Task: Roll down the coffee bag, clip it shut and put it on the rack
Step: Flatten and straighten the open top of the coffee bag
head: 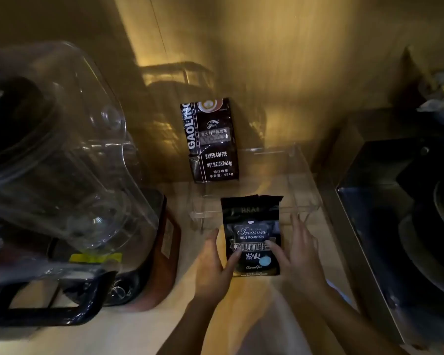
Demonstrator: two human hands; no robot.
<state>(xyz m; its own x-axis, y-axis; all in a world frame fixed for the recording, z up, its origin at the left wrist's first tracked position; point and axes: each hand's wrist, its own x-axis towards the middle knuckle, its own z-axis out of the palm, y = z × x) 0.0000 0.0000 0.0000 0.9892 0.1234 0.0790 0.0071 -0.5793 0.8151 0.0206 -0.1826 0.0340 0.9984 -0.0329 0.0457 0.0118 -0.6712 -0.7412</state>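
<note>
A small black coffee bag (251, 226) with "Treasure Blue Mountain" print stands upright on the wooden counter, its torn top open and unrolled. My left hand (212, 265) grips its left side with the thumb on the front. My right hand (296, 257) holds its right side, thumb across the label. Just behind the bag stands a clear acrylic rack (305, 190). A taller black "Gaoling Baked Coffee" bag (212, 142) stands on the rack's far left, leaning on the wall. No clip is in view.
A large blender with a clear jar (54, 149) and dark base (149, 252) fills the left. A dark metal appliance or sink (400, 213) lies to the right. A wooden wall (292, 60) rises behind the rack.
</note>
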